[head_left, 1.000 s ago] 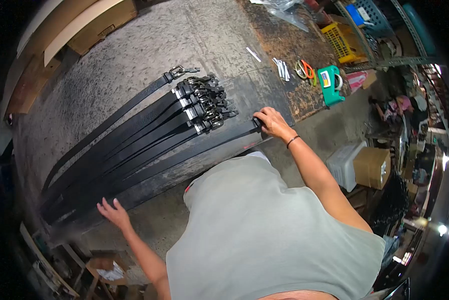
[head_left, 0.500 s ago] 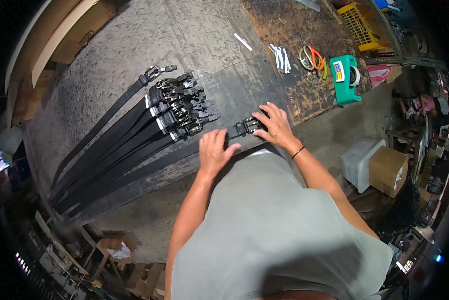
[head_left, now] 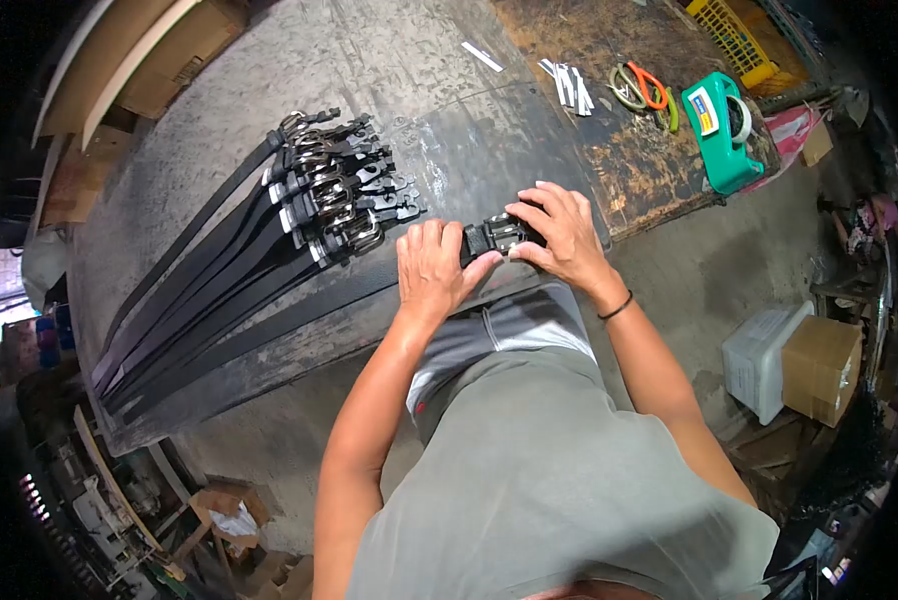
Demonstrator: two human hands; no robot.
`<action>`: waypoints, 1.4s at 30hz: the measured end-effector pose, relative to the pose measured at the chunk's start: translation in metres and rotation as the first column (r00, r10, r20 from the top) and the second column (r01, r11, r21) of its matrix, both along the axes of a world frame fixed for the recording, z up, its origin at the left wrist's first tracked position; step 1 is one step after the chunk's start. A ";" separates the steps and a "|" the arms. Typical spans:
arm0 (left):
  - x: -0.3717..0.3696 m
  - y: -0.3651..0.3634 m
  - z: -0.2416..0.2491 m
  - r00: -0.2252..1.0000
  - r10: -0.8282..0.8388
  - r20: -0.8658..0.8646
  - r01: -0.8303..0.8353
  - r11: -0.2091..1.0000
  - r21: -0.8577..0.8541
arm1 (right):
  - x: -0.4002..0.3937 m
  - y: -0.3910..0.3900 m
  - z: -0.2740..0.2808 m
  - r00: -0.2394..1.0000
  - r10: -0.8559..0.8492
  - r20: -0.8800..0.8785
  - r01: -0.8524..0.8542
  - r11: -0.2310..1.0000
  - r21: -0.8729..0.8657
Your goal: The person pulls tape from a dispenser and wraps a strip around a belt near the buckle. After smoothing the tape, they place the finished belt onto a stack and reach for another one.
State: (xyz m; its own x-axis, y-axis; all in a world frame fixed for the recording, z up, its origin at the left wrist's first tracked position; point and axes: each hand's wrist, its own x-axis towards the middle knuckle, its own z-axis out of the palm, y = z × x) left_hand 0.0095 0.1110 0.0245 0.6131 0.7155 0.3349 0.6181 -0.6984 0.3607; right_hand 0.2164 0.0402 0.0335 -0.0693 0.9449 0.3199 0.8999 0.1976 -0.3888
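A black belt (head_left: 344, 300) lies along the front edge of the worktable, its strap running off to the left. My left hand (head_left: 435, 265) grips the strap beside the buckle, fingers over the top and thumb along the near side. At the buckle end, my right hand (head_left: 563, 238) holds the belt between fingers and thumb. The metal buckle (head_left: 506, 233) shows between my two hands. Just left of them is a pile of black belts (head_left: 239, 235), buckles gathered together and straps fanning back to the table's left corner. The tip of the buckle end is hidden by my right fingers.
A green tape dispenser (head_left: 721, 140) stands on the wooden board at right, near orange-handled scissors (head_left: 649, 85) and white paper strips (head_left: 567, 88). One more strip (head_left: 482, 56) lies apart. Cardboard (head_left: 179, 60) lines the far left. A white plastic box (head_left: 761, 365) and carton (head_left: 821, 370) sit below.
My left hand has closed in on the strap near the buckle, and my right hand now pinches the buckle end. The camera view has shifted slightly.
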 end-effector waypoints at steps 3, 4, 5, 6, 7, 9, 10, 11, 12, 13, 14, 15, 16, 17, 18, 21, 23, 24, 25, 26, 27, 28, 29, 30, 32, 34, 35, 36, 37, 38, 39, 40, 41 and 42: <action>-0.002 -0.005 0.001 1.000 -0.005 0.004 0.005 0.999 0.047 | -0.002 -0.004 -0.002 1.000 -0.016 0.002 0.016 0.999 0.050; -0.002 -0.004 0.002 1.000 -0.006 0.007 0.006 0.999 0.043 | -0.001 -0.003 -0.005 1.000 -0.009 -0.011 0.009 0.998 0.059; -0.002 -0.004 0.001 1.000 -0.008 0.009 0.007 0.999 0.034 | 0.000 -0.003 -0.009 1.000 -0.002 -0.026 0.003 0.998 0.063; -0.003 -0.005 0.003 1.000 -0.017 0.016 0.017 1.000 0.019 | -0.001 -0.003 -0.007 1.000 0.002 -0.031 0.000 0.998 0.061; -0.002 -0.005 0.004 1.000 -0.016 0.021 0.016 0.999 0.029 | 0.001 -0.004 -0.006 1.000 0.004 -0.026 -0.002 0.997 0.071; -0.002 -0.004 0.002 0.999 -0.032 0.036 0.031 0.999 0.022 | 0.000 -0.004 -0.007 1.000 0.001 -0.023 0.000 0.998 0.061; -0.002 -0.004 0.000 0.999 -0.025 0.037 0.024 0.999 0.022 | 0.000 -0.003 -0.008 1.000 0.003 -0.019 -0.002 0.998 0.066; -0.003 -0.003 -0.002 0.997 -0.039 0.064 0.037 0.999 0.031 | 0.000 -0.004 -0.008 1.000 0.012 -0.022 -0.011 0.998 0.062; -0.005 -0.004 -0.003 0.995 -0.052 0.089 0.049 0.998 0.038 | -0.002 -0.006 -0.005 1.000 0.000 -0.028 0.001 0.999 0.045; -0.006 -0.005 -0.002 0.995 -0.039 0.088 0.036 0.999 0.039 | -0.001 -0.005 -0.003 1.000 -0.009 -0.030 0.010 0.999 0.032; -0.007 -0.006 -0.002 0.996 -0.036 0.085 0.033 0.999 0.027 | -0.001 -0.003 -0.003 1.000 0.005 -0.029 -0.004 0.999 0.035; -0.006 -0.005 -0.002 0.996 -0.034 0.082 0.033 0.999 0.014 | 0.000 -0.003 -0.003 0.999 0.007 -0.046 -0.005 0.999 0.032; -0.006 -0.003 -0.003 0.995 -0.031 0.090 0.034 0.999 -0.026 | 0.000 -0.003 -0.004 0.998 0.006 -0.066 -0.004 1.000 0.022; -0.007 -0.003 -0.005 0.996 -0.021 0.085 0.025 0.999 -0.036 | 0.000 -0.003 -0.006 0.997 0.014 -0.071 -0.013 1.000 0.012; -0.008 -0.004 0.000 0.994 -0.021 0.103 0.025 0.999 -0.035 | 0.000 -0.003 -0.004 0.998 0.004 -0.067 -0.004 1.000 0.008; -0.014 -0.004 0.001 0.995 0.006 0.102 -0.002 0.999 -0.044 | -0.001 -0.001 -0.003 0.997 -0.007 -0.077 0.007 1.000 0.003; -0.015 -0.004 0.001 0.991 -0.003 0.132 0.010 0.999 -0.049 | -0.001 -0.002 -0.002 0.997 -0.014 -0.080 0.014 1.000 0.002; -0.015 -0.004 0.001 0.991 -0.002 0.134 0.009 0.999 -0.051 | 0.000 -0.002 -0.002 0.997 -0.013 -0.078 0.013 1.000 0.001; -0.015 -0.003 0.000 0.992 -0.017 0.124 0.022 0.999 -0.043 | 0.000 -0.002 -0.002 0.997 -0.004 -0.077 0.005 1.000 0.010; -0.015 -0.003 0.000 0.993 -0.031 0.114 0.035 0.999 -0.034 | 0.000 -0.001 -0.001 0.997 0.007 -0.076 -0.005 1.000 0.019; -0.016 -0.002 -0.002 0.993 -0.027 0.114 0.031 0.999 -0.035 | 0.000 -0.001 -0.002 0.997 0.010 -0.075 -0.008 1.000 0.019; -0.016 -0.001 -0.005 0.994 -0.031 0.107 0.036 0.998 -0.046 | 0.000 -0.001 -0.002 0.997 0.004 -0.078 -0.004 1.000 0.009; -0.016 0.000 -0.007 0.994 -0.036 0.100 0.042 0.997 -0.057 | 0.000 -0.002 -0.003 0.997 -0.002 -0.080 0.002 1.000 -0.001; -0.016 0.000 -0.005 0.994 -0.035 0.100 0.041 0.997 -0.059 | 0.000 -0.002 -0.003 0.997 -0.002 -0.080 0.002 1.000 -0.002; -0.016 -0.001 0.000 0.994 -0.049 0.094 0.055 0.997 -0.060 | 0.000 -0.002 -0.003 0.995 0.007 -0.095 -0.006 1.000 0.013; -0.016 -0.002 0.002 0.991 -0.046 0.123 0.053 0.997 -0.056 | -0.001 -0.002 -0.002 0.995 0.013 -0.100 -0.012 1.000 0.008; -0.017 -0.002 0.002 0.988 -0.042 0.152 0.050 0.998 -0.050 | -0.001 -0.001 0.000 0.994 0.020 -0.105 -0.020 1.000 0.006; -0.018 -0.002 0.001 0.987 -0.037 0.154 0.045 0.998 -0.048 | 0.000 -0.002 0.001 0.994 0.025 -0.102 -0.024 1.000 0.007; -0.022 -0.002 -0.001 0.986 -0.025 0.164 0.038 0.996 -0.078 | 0.000 -0.003 0.002 0.992 0.068 -0.107 -0.065 0.998 0.025; -0.024 -0.002 -0.002 0.985 -0.011 0.172 0.030 0.994 -0.109 | 0.000 -0.003 0.003 0.987 0.112 -0.112 -0.108 0.993 0.043; -0.025 -0.003 -0.003 0.985 -0.002 0.172 0.021 0.994 -0.110 | 0.001 -0.002 0.007 0.986 0.120 -0.112 -0.116 0.992 0.043; -0.025 -0.003 -0.003 0.981 -0.013 0.194 0.029 0.997 -0.078 | 0.004 -0.001 0.012 0.973 0.171 -0.158 -0.178 0.984 -0.027; -0.024 -0.003 -0.004 0.976 -0.026 0.216 0.037 0.998 -0.047 | 0.006 0.001 0.018 0.955 0.215 -0.206 -0.238 0.967 -0.095; -0.024 -0.004 -0.004 0.976 -0.024 0.218 0.036 0.998 -0.050 | 0.004 0.006 0.027 0.946 0.235 -0.222 -0.268 0.955 -0.129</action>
State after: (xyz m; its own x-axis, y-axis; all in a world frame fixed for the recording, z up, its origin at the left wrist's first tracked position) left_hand -0.0147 0.1070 0.0201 0.5513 0.7183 0.4244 0.5003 -0.6917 0.5208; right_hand 0.2207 0.0462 0.0602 -0.2605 0.9441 0.2022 0.7282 0.3296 -0.6009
